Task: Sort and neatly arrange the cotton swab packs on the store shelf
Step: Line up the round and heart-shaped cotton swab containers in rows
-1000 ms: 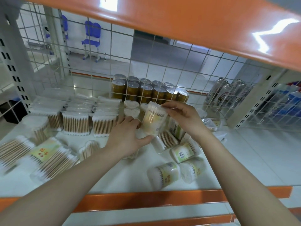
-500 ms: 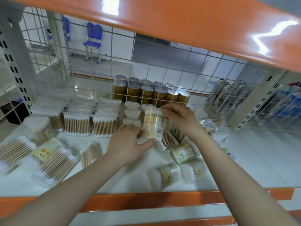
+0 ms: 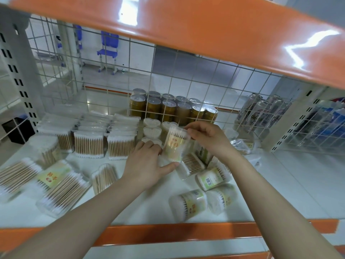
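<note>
Lowered and nearly upright now, the tub (image 3: 175, 145) sits pinched at its top by the right hand (image 3: 207, 137), thumb of the left hand (image 3: 144, 165) curled under its base, just right of the heart boxes (image 3: 152, 130) mid-shelf.

Both hands hold one clear tub of cotton swabs (image 3: 174, 146) upright at the middle of the white shelf (image 3: 291, 184). The right hand (image 3: 207, 136) pinches its top rim from 3 o'clock; the left hand (image 3: 147, 165) grips its base from 8 o'clock. At 10 o'clock, flat swab packs (image 3: 89, 144) stand in rows. At 5 o'clock, round tubs (image 3: 188, 203) lie on their sides. Gold cans (image 3: 169, 109) stand at 12 o'clock behind the wire grid (image 3: 186, 79).
</note>
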The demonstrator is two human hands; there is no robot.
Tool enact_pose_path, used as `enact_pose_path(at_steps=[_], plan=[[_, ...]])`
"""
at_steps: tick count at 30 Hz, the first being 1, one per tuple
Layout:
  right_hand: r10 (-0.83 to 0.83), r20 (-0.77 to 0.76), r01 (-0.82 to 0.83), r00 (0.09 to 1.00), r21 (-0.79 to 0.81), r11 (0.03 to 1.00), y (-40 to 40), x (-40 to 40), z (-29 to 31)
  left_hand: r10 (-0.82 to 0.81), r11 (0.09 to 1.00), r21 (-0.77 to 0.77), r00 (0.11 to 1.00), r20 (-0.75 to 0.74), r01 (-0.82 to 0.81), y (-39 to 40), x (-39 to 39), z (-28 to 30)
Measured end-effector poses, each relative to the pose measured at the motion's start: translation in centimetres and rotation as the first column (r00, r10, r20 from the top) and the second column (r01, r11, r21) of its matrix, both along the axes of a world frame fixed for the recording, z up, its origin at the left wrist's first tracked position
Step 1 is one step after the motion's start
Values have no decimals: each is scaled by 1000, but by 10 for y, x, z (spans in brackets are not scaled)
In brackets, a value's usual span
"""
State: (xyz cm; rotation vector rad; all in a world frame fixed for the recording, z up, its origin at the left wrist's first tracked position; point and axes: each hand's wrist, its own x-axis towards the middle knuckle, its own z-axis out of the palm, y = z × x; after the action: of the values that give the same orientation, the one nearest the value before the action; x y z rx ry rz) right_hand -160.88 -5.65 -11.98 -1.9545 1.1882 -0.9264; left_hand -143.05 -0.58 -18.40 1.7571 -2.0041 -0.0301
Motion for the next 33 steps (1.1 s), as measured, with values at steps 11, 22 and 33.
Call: enact_pose_path(at_steps=[11,22,33], plan=[[-113,-61,115,992,27,993,-6,-4,-10,0,1000,24,999,52,-1,-1,-2,-1],[-218,-282,183,934,-144,972,-30,20,-47,-111,994,24,971,210,108,-8,34,-24],[-250,-281,193,927,-212,958,-45,36,-65,-232,969,108,969,90,222,-8,36,-19]])
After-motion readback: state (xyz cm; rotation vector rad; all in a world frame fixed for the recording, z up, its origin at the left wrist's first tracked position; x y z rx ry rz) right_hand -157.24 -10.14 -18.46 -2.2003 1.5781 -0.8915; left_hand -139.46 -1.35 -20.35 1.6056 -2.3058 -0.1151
